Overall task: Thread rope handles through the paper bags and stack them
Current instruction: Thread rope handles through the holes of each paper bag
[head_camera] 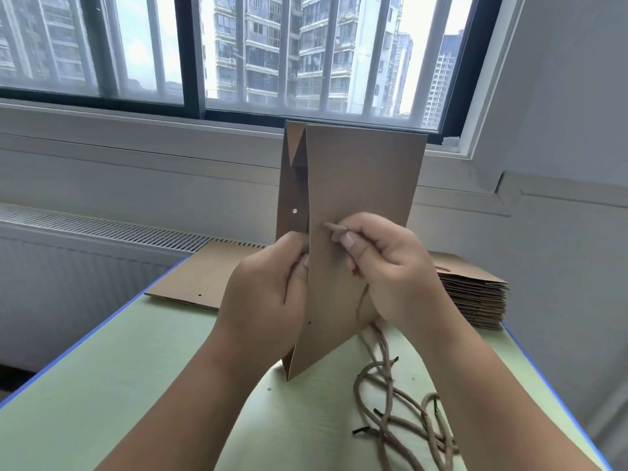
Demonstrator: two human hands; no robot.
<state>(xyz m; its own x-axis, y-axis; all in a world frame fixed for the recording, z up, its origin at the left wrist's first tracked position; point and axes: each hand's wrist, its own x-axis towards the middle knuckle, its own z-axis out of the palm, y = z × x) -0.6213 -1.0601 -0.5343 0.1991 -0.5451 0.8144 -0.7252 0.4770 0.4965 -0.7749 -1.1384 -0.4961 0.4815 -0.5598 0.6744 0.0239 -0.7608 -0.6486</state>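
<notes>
The paper bag [360,185] stands upright over the green surface [136,385]. The left grip [268,287] clamps its folded edge. The right grip [390,266] pinches a rope end [334,229] at the bag's face. Loose ropes [390,402] lie front-right, and a bag stack [475,297] sits behind.

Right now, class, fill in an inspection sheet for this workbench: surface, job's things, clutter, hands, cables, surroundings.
Surface: green table with a blue edge.
Job's things: brown paper bag held up on end; rope end at its face; loose rope handles on the table, near right; stack of flat bags far right; single flat bag far left.
Clutter: nothing seen.
Hands: left hand grips the paper bag's edge; right hand pinches the rope end.
Cables: nothing seen.
Surroundings: barred window ahead; radiator at left; grey wall at right.
</notes>
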